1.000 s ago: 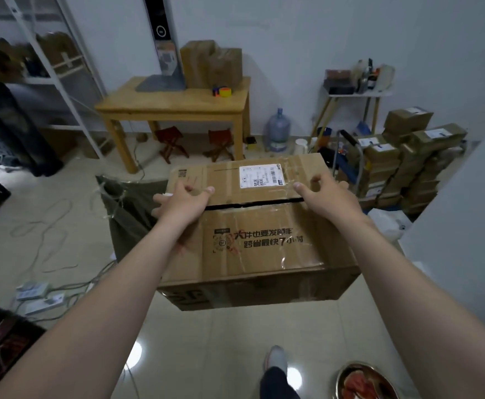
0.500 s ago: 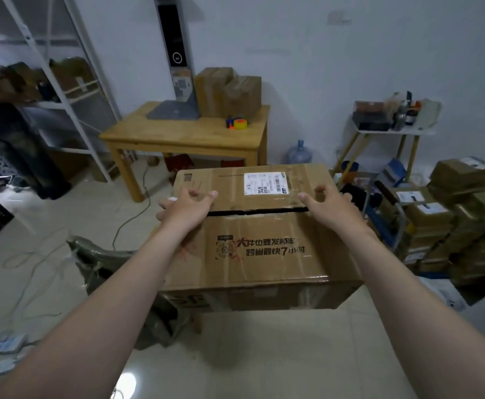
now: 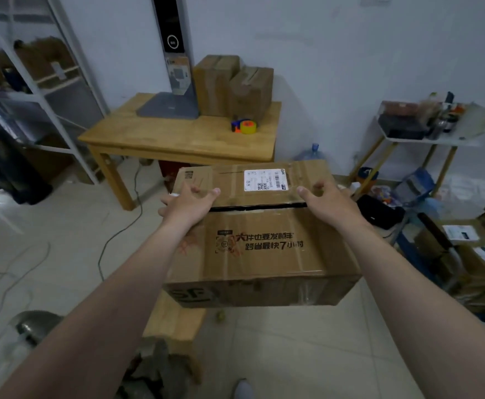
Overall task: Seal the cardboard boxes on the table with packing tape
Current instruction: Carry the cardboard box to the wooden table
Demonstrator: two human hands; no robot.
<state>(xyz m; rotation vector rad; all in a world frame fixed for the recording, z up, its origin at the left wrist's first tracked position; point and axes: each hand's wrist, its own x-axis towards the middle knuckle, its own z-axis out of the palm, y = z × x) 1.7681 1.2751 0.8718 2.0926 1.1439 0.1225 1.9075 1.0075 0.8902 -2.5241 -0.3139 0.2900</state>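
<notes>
**Box carried in the air, short of the counter**

I have the cardboard box [image 3: 260, 240] held up in front of me with both hands, off the floor and not yet on the counter [image 3: 178, 139], which stands just beyond it. My left hand [image 3: 188, 204] lies over the top near the left edge, thumb across the upper flap. My right hand [image 3: 326, 201] does the same at the right edge. Each grip is closed on the box, fingers wrapped past the edges where I cannot see them.

The 2 top flaps meet at a dark gap, so the box is unsealed. I judge it stiff but fairly light, since 2 hands on the top carry it level. Old clear tape on the sides looks slick, so I would trust bare cardboard at the corners more.

The tape roll [image 3: 247, 127] sits on the counter beside 2 brown boxes [image 3: 234, 84], well apart from my hands.
</notes>
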